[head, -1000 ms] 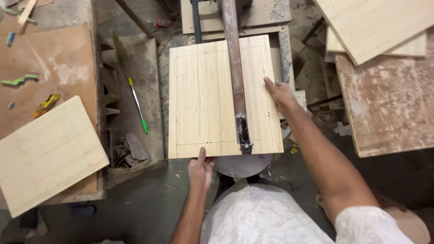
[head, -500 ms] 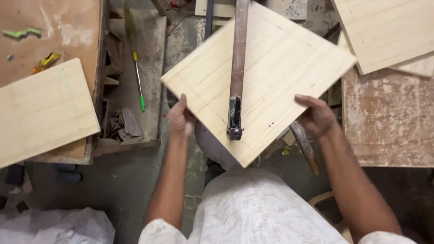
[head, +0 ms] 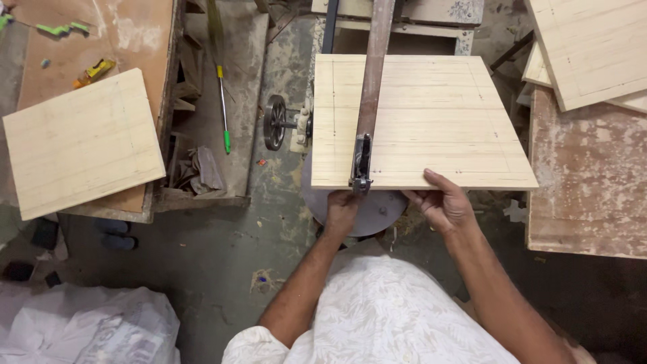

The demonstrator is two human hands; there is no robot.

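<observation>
A grimy concrete floor (head: pixel 202 269) runs under a cramped workshop; to the left stands a worn brown workbench (head: pixel 128 40) with a pale square plywood panel (head: pixel 84 141) lying on it; to the right a scuffed, paint-flecked table (head: pixel 586 182) carries more stacked pale boards (head: pixel 593 47); crumpled white plastic sheeting (head: pixel 81 330) sits at the lower left. In the middle a square plywood board (head: pixel 431 121), fine-grained and marked with faint pencil lines near its edges, lies flat and square-on upon the round metal table (head: pixel 384 212) of a scroll saw; the saw's rusty brown arm (head: pixel 373 81) crosses over the board to the blade clamp (head: pixel 361 162) at its near edge. The left hand (head: pixel 342 209) grips the near edge just below the clamp, fingers curled under; the right hand (head: pixel 445 202) holds the same edge, thumb on top, fingers beneath. A green-tipped stick (head: pixel 223 108) lies left of a small black handwheel (head: pixel 274 123).
</observation>
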